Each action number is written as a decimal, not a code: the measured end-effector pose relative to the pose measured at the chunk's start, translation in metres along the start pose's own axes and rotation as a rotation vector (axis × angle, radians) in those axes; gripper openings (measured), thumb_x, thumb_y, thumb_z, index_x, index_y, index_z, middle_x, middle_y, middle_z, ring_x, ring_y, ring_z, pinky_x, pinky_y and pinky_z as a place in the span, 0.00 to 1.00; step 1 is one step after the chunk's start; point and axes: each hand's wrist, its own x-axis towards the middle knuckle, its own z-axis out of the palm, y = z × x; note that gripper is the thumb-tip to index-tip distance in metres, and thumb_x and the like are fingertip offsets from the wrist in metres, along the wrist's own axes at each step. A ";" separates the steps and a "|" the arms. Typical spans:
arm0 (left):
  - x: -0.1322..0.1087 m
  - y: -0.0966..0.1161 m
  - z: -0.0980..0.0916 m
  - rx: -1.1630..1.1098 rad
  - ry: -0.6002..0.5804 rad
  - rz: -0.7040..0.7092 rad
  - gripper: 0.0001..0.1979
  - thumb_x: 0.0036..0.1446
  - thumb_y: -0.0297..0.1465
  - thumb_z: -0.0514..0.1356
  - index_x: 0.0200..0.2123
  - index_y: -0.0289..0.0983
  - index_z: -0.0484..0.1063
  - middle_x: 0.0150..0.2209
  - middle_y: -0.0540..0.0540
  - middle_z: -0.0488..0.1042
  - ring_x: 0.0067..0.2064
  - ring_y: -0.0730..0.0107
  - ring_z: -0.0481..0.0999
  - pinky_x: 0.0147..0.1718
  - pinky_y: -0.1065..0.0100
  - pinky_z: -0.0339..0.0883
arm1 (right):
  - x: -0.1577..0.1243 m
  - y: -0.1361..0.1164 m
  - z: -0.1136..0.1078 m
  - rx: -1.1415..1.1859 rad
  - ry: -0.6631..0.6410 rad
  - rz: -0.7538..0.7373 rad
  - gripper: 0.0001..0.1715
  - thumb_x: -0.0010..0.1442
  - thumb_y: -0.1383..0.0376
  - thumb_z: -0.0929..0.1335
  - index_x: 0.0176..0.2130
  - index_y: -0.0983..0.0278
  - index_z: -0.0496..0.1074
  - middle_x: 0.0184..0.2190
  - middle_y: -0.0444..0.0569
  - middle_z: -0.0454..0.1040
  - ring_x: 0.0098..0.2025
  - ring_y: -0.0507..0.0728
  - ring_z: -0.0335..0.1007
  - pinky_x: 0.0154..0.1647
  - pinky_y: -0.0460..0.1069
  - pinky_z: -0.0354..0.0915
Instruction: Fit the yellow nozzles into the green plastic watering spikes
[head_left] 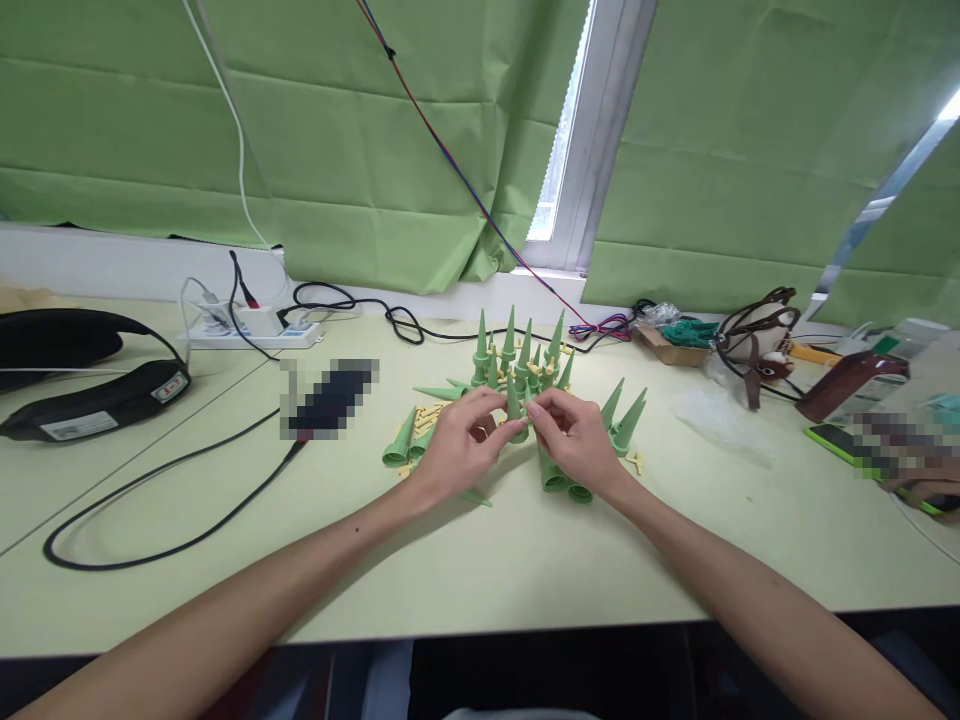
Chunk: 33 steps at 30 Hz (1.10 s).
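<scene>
In front of me, my left hand (pixel 466 438) closes its thumb and fingers around the lower part of an upright green plastic cone (pixel 513 396). My right hand (pixel 574 432) is pinched at the cone's right side; its fingertips hide whatever small part is between them. Behind both hands stand several more green cones (pixel 481 345), with small yellow pegs (pixel 551 366) among them. Loose yellow pegs (pixel 429 416) and a tipped green cone (pixel 399 440) lie by my left hand. Hollow green cone bases (pixel 580 493) face me below my right hand.
A blurred dark device (pixel 330 400) with a looping black cable (pixel 187 550) lies at left, near a power strip (pixel 255 325) and a black headset-like object (pixel 97 400). At right are clear plastic wrap (pixel 724 425), a dark red bottle (pixel 855 385) and a cardboard box (pixel 667 347).
</scene>
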 end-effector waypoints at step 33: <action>-0.003 0.000 0.001 0.179 0.018 0.146 0.10 0.62 0.29 0.57 0.47 0.40 0.65 0.46 0.45 0.66 0.28 0.80 0.69 0.25 0.75 0.66 | 0.002 -0.002 0.000 0.117 0.029 0.109 0.18 0.66 0.54 0.64 0.30 0.63 0.66 0.18 0.39 0.62 0.19 0.49 0.58 0.20 0.45 0.56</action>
